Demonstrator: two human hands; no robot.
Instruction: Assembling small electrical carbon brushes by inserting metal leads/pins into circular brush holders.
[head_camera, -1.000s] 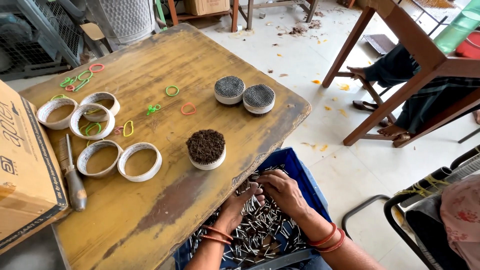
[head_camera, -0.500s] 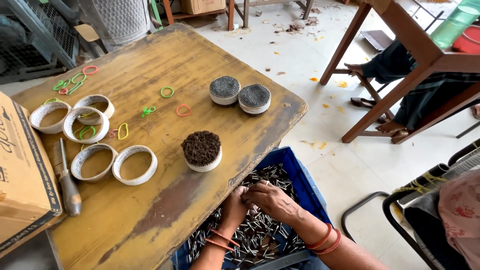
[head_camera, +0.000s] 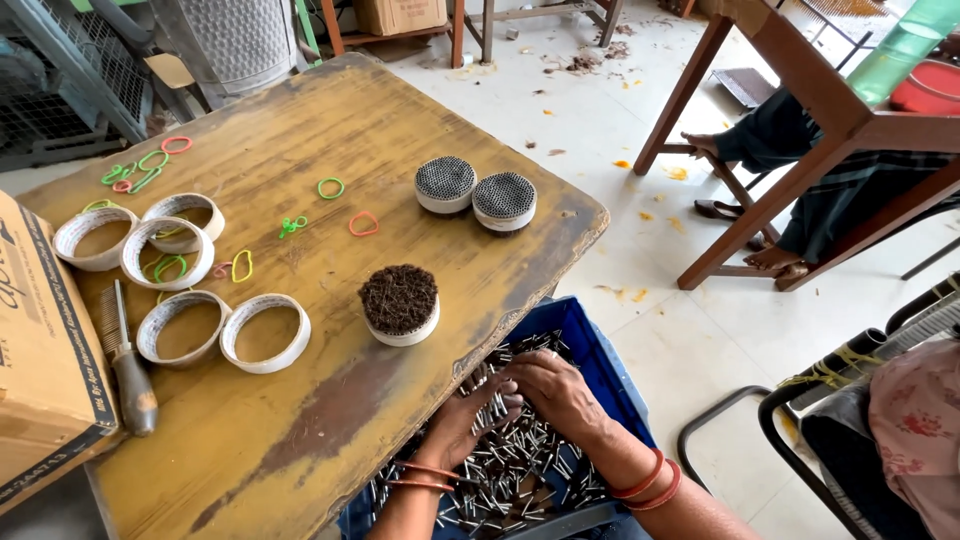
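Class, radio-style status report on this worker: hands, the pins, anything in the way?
Left hand and right hand both down in metal pins. Pins fill blue crate under table edge. Nothing blocking.

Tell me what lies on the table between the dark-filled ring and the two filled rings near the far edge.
Head view: only bare wood lies between the dark-filled ring and the two filled rings.

A worn, yellow-stained wooden worktop (head_camera: 330, 130) stands on a pale tiled floor (head_camera: 620, 120) littered with orange scraps and dust. Beyond its far right corner, a reddish-brown wooden table (head_camera: 800, 110) shelters a seated person's bare feet (head_camera: 770, 258). A grey wire-mesh cage (head_camera: 60, 90) sits past the worktop's far left edge, and a black metal-framed chair (head_camera: 830, 400) stands off its near right corner in even daylight.
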